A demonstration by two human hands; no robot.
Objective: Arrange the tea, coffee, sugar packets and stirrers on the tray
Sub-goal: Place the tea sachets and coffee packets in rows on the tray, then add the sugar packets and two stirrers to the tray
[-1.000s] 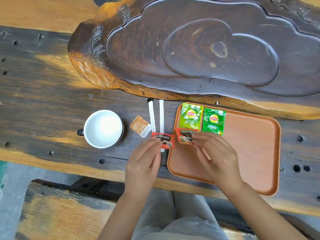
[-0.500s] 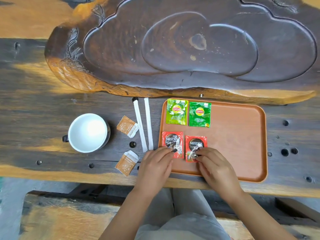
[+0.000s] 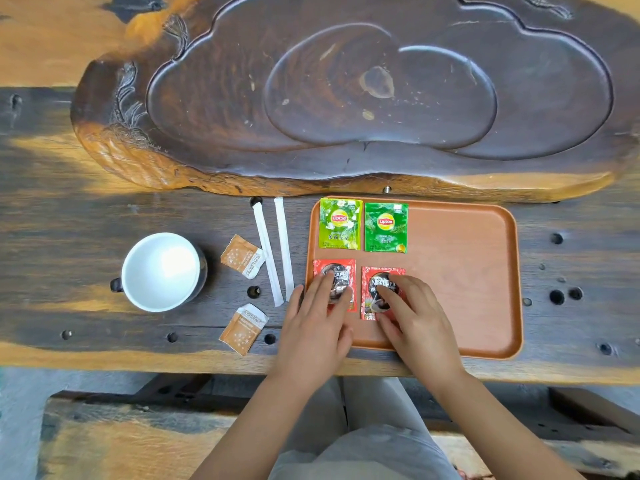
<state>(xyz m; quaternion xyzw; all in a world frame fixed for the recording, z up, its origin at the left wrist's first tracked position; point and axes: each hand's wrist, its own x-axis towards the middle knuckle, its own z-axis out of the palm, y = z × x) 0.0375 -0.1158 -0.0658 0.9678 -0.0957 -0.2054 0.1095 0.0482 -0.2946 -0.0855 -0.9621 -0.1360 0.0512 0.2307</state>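
Head view showed tea packets (image 3: 363, 225) and coffee packets (image 3: 383, 292) on the tray (image 3: 467, 271); sugar packets (image 3: 242, 261) and stirrers (image 3: 273, 251) lay left of it, both hands (image 3: 313, 327) pressing flat, gripping nothing.

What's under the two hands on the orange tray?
Each hand presses a red Nescafe coffee packet: left hand on one, right hand on the other, both flat on the orange wooden tray. Fingers cover their lower parts.

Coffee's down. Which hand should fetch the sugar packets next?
Probably the left hand: both sugar packets lie off the tray on its side; the right hand would have to cross over.
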